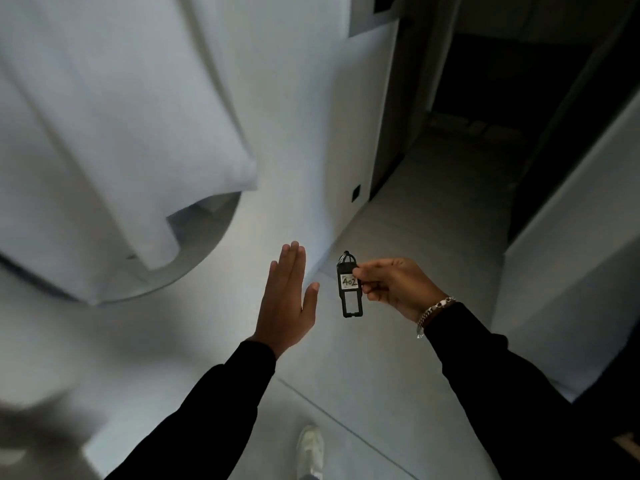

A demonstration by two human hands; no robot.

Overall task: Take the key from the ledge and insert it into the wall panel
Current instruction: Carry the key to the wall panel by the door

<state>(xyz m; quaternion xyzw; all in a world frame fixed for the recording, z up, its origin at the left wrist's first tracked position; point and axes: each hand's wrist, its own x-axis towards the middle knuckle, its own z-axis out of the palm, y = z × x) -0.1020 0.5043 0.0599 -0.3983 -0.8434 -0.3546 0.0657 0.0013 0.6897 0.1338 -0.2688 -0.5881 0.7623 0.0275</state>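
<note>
My right hand [394,285] pinches a black key tag [350,289] with a white label reading 402 and a metal ring at its top. The tag hangs upright in the air above the floor. My left hand [287,299] is flat and empty beside it, fingers together and pointing up, thumb spread. A dark panel [382,2] sits high on the white wall at the top edge. A small dark square plate [356,193] sits low on the same wall. The key blade itself is not visible.
A bed with a white pillow [114,133] fills the left side. A grey floor runs ahead into a dark hallway [485,81]. A white wall or cabinet [571,254] stands on the right. My white shoe [310,448] shows at the bottom.
</note>
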